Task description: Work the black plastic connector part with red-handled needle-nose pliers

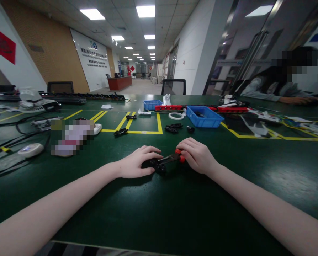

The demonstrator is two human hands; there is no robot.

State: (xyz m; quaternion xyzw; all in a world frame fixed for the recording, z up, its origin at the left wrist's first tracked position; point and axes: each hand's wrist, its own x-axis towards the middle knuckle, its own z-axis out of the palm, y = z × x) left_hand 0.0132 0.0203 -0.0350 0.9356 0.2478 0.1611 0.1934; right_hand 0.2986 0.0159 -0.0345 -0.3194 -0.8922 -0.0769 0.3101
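My left hand (pixel 137 161) is closed around a small black part (pixel 159 166) low over the green table (pixel 159 220), its fingers pointing right. Red-handled pliers (pixel 172 158) are in my right hand (pixel 197 155), whose fingers wrap over the handles. The metal jaws point left and meet the upper side of the black part, close to my left fingertips. Whether the jaws grip it is too small to tell. Part of the black piece is hidden under my left hand.
Several black parts (pixel 172 128) lie beyond my hands, near a blue bin (pixel 204 117) and a white ring (pixel 176 116). A phone (pixel 75 137) and cables are at left. A person (pixel 279 81) sits at the far right.
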